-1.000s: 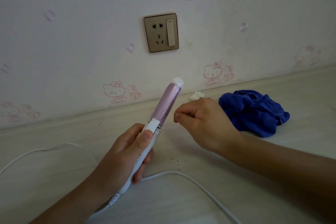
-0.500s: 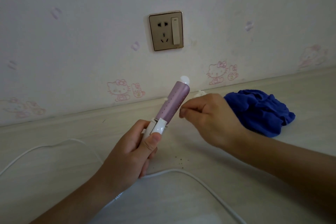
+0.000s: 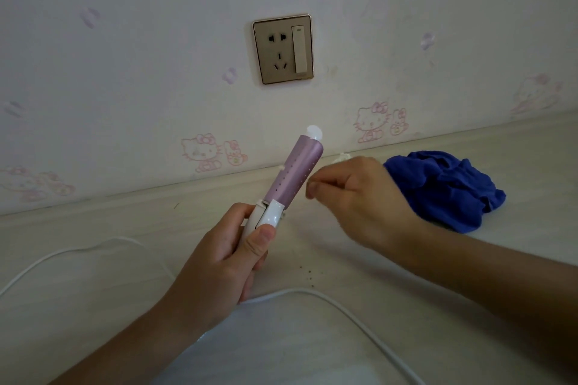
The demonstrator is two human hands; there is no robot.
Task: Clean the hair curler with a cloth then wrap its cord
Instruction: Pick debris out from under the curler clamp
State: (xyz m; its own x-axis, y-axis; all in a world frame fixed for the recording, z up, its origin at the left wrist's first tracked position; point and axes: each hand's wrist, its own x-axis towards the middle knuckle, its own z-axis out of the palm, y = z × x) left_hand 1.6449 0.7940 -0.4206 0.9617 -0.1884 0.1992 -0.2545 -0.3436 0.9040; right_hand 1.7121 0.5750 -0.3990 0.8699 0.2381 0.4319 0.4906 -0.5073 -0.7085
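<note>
White cord lies slack on the worktop, one loop out at 9 o'clock, the other passing below the left hand and running off toward 5 o'clock; it is unwrapped, so that step is not started. Left hand grips the white handle of the hair curler, fingers curled round it and thumb pressed on the clamp lever. The curler is lifted off the worktop with its lilac barrel tilted to 1 o'clock, probably to turn the barrel toward the other hand for inspection. Wall socket sits at 12 o'clock of the curler with nothing plugged in, so it looks safe to handle. Dark specks lie on the worktop at 5 o'clock of the handle, likely dirt. Right hand is just beside the barrel at its 3 o'clock, fingers curled in and thumb against the forefinger tip. Nothing is visible between them, so I cannot tell if a bit of fluff is pinched; it reads as picking at the barrel. Small white wad lies by the wall at 12 o'clock of that hand. Blue cloth is crumpled on the worktop at 3 o'clock, close to the right hand but not held, so wiping is not under way now.
</note>
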